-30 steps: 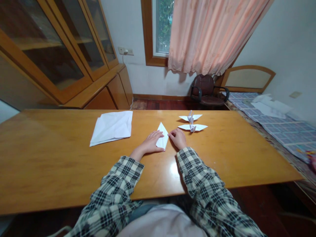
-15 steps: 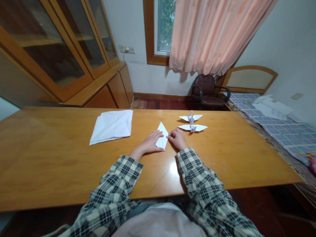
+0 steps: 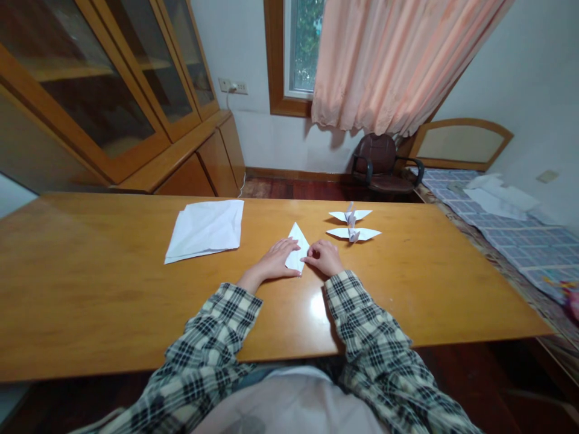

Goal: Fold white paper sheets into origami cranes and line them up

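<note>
A small white folded paper [image 3: 295, 242], kite-shaped with its point facing away from me, lies on the wooden table [image 3: 113, 313]. My left hand [image 3: 275, 259] rests flat on its left side with fingers stretched over it and the thumb at the near tip, pressing it down. At the right edge, my right hand [image 3: 325, 258] has its thumb and forefinger pinched together on the paper. The fingertips cover part of the folds there. Two finished-looking paper cranes [image 3: 354, 234] with spread wings stand just beyond my right hand, one behind the other.
A stack of white paper sheets [image 3: 205, 232] lies to the left on the table. Beyond the table stand a glass-door cabinet [image 3: 122, 90], a brown armchair [image 3: 377, 160] and a bed [image 3: 502, 211] with a checked cover. A pink curtain [image 3: 384, 66] hangs by the window.
My right fingertips have slid a little toward me and inward along the paper's right edge. My left hand stays in place on the paper. The view has shifted slightly.
</note>
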`<move>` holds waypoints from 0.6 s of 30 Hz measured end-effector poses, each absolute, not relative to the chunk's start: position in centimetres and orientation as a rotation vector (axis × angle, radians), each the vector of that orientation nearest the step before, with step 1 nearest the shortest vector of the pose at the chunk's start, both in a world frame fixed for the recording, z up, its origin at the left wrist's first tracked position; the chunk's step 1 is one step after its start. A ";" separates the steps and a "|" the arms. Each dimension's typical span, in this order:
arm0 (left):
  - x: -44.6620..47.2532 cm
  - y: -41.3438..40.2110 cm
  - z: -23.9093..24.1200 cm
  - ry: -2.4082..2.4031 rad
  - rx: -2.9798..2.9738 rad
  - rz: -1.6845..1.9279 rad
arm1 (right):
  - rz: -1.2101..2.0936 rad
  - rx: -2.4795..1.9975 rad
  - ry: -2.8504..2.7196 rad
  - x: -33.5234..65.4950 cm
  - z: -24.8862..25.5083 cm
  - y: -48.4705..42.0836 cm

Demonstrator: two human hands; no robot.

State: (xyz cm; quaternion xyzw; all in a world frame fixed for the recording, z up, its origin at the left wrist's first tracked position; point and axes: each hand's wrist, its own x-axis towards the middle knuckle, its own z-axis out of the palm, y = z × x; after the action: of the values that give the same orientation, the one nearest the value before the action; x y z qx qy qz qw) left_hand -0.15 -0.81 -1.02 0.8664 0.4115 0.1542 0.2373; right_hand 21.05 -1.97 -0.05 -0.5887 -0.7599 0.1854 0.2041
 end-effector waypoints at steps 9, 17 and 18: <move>-0.1 -1.1 -0.9 1.130 2.385 0.424 | 0.475 -1.622 -2.211 21.1 0.1 -2.6; -0.3 -1.0 -1.3 1.120 2.402 0.428 | 0.459 -1.576 -2.266 20.8 0.1 -2.8; -0.3 -1.0 -1.3 1.119 2.402 0.430 | 0.463 -1.580 -2.246 20.7 0.1 -2.8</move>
State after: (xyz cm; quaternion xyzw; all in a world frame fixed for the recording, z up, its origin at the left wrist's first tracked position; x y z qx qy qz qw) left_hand -0.28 -0.97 -1.30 0.8715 0.4060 0.1559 0.2268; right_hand 20.71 -2.79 0.11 -0.5585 -0.7936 0.1636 0.1774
